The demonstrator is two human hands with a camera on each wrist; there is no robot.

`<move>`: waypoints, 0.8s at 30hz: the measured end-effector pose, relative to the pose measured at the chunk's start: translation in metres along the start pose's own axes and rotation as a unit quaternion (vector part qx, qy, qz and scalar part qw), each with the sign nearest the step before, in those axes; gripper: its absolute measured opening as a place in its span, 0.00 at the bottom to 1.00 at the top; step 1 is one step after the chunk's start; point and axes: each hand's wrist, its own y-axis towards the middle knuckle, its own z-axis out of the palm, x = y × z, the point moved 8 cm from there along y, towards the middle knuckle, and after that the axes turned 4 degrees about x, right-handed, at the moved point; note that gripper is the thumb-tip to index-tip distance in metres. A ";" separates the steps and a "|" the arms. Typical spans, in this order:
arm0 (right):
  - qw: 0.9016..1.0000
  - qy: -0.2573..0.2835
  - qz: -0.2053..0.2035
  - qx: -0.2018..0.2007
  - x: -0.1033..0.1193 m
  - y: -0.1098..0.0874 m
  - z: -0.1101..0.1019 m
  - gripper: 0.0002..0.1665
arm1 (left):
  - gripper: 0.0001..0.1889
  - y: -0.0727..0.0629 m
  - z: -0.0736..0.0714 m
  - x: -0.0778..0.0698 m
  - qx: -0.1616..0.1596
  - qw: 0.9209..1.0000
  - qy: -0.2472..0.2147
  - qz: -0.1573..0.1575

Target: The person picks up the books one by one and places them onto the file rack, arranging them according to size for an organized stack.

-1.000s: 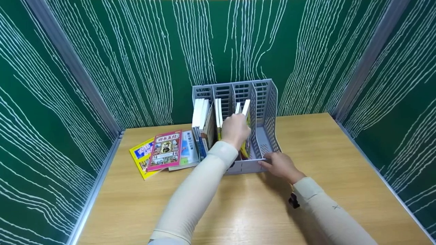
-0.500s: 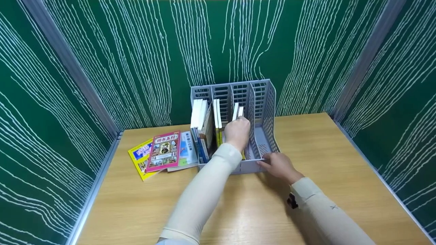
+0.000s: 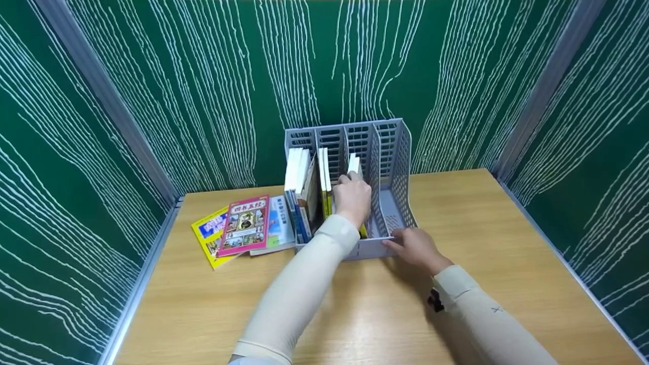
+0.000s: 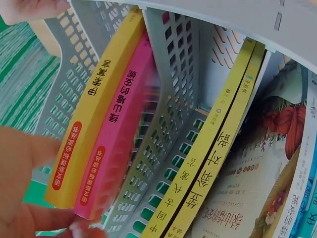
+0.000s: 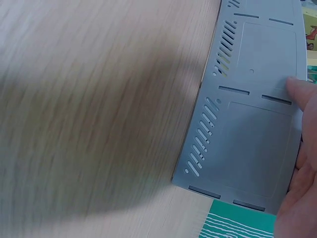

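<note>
A grey four-slot file rack (image 3: 408, 172) stands on the table, with books upright in its three left slots. In the third slot, a yellow book (image 4: 94, 109) and a pink book (image 4: 119, 126) lean side by side. My left hand (image 3: 353, 200) holds these two near their upper ends, its fingers (image 4: 29, 148) on the yellow one's side; part of its grip is hidden. My right hand (image 3: 418, 248) grips the rack's front edge at the right corner, thumb on the outer face in the right wrist view.
Left of the rack, a pink-bordered comic book (image 3: 246, 225) overlaps a yellow book (image 3: 208, 235) and a blue-green book (image 3: 280, 223) on the wooden table (image 3: 203, 314). Green walls with white lines enclose the back and sides.
The right-hand book in the third slot has gone down to about its neighbour's height, and the two now stand closer together. My left fingers have shifted on their tops; my right hand stays put.
</note>
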 end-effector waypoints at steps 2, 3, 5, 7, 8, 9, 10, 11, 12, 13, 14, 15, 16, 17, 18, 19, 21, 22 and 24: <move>1.000 -0.009 -0.003 -0.004 0.001 0.000 -0.001 0.19 | 0.20 -0.002 0.002 -0.001 0.017 1.000 0.012 0.006; 1.000 -0.013 -0.005 -0.007 0.002 0.000 -0.002 0.19 | 0.20 -0.003 0.003 -0.002 0.021 1.000 0.019 0.008; 1.000 -0.024 -0.007 -0.011 0.002 -0.001 -0.003 0.19 | 0.20 -0.005 0.003 -0.004 0.026 0.999 0.040 0.013; 0.999 -0.035 -0.009 -0.014 0.003 -0.001 -0.004 0.19 | 0.21 -0.007 0.004 -0.006 0.028 0.998 0.060 0.020; 0.999 -0.035 -0.005 -0.013 0.002 0.000 -0.003 0.19 | 0.21 -0.007 0.005 -0.007 0.024 0.997 0.066 0.024; 0.999 -0.036 -0.003 -0.010 0.002 0.000 -0.003 0.19 | 0.20 -0.008 0.005 -0.008 0.019 0.997 0.073 0.028; 0.999 -0.034 0.001 -0.007 0.002 0.000 -0.003 0.20 | 0.20 -0.008 0.006 -0.008 0.015 0.996 0.080 0.032; 0.999 -0.033 0.005 -0.004 0.001 0.000 -0.002 0.20 | 0.20 -0.009 0.008 -0.009 0.007 0.996 0.084 0.035; 0.999 -0.031 0.008 -0.001 0.001 0.000 -0.002 0.20 | 0.20 -0.009 0.009 -0.009 -0.001 0.995 0.088 0.038; 1.000 -0.029 0.011 0.002 0.001 0.001 -0.001 0.20 | 0.20 -0.009 0.010 -0.009 -0.013 0.995 0.090 0.040; 1.000 -0.026 0.014 0.006 0.000 0.001 -0.001 0.20 | 0.19 -0.010 0.010 -0.009 -0.027 0.994 0.094 0.042; 1.000 -0.024 0.017 0.008 0.000 0.001 0.000 0.20 | 0.19 -0.010 0.011 -0.009 -0.040 0.993 0.099 0.043; 1.000 -0.022 0.018 0.010 0.000 0.001 0.000 0.20 | 0.19 -0.011 0.011 -0.009 -0.055 0.992 0.103 0.043; 1.000 -0.020 0.019 0.011 0.000 0.001 0.001 0.20 | 0.20 -0.011 0.011 -0.009 -0.068 0.991 0.108 0.044; 1.000 -0.019 0.019 0.011 0.000 0.001 0.001 0.20 | 0.20 -0.012 0.012 -0.009 -0.082 0.989 0.111 0.044; 1.000 -0.018 0.018 0.012 -0.001 0.001 0.001 0.20 | 0.20 -0.013 0.012 -0.008 -0.094 0.988 0.111 0.045; 1.000 -0.016 0.017 0.011 -0.001 0.001 0.001 0.20 | 0.20 -0.014 0.013 -0.007 -0.106 0.988 0.106 0.048; 1.000 -0.015 0.015 0.011 -0.001 0.001 0.001 0.20 | 0.20 -0.014 0.013 -0.006 -0.107 0.988 0.100 0.051; 1.000 -0.011 0.012 0.012 -0.002 0.000 0.001 0.20 | 0.20 -0.015 0.013 -0.004 -0.099 0.990 0.082 0.062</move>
